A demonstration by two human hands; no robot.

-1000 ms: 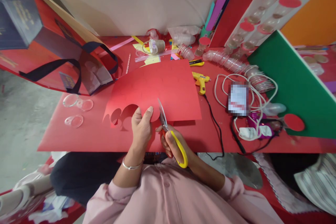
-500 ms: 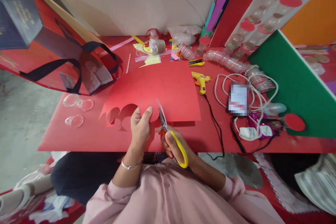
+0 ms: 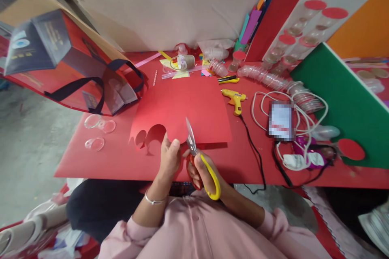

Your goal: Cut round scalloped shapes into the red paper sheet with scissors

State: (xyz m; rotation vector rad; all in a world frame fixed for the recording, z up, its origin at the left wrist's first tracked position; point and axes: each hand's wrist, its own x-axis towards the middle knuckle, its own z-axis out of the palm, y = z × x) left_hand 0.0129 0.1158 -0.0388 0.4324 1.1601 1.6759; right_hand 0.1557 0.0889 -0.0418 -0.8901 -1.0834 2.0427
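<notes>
A sheet of red paper [image 3: 188, 101] lies over the table, its near edge scalloped with round cut-outs on the left. My left hand [image 3: 169, 153] pinches that near edge, thumb on top, beside a rounded flap. In my right hand [image 3: 202, 170] are scissors [image 3: 209, 174] with one yellow handle and one red handle. Their blades stand at the sheet's near edge, just right of my left hand, pointing away from me. How far the lower blade is parted under the paper is hidden.
Right of the sheet lie a yellow glue gun [image 3: 235, 100] with a black cord and a yellow-black cutter knife [image 3: 228, 79]. Clear plastic cups [image 3: 267, 77], a white cable [image 3: 258, 117] and a green board [image 3: 340, 105] are farther right. A red bag [image 3: 82, 73] stands left, near clear plastic lids [image 3: 95, 144].
The view has shifted a little, so most things sit slightly lower and farther right. The scissors stay at the paper's near edge, and my left hand keeps its pinch.
</notes>
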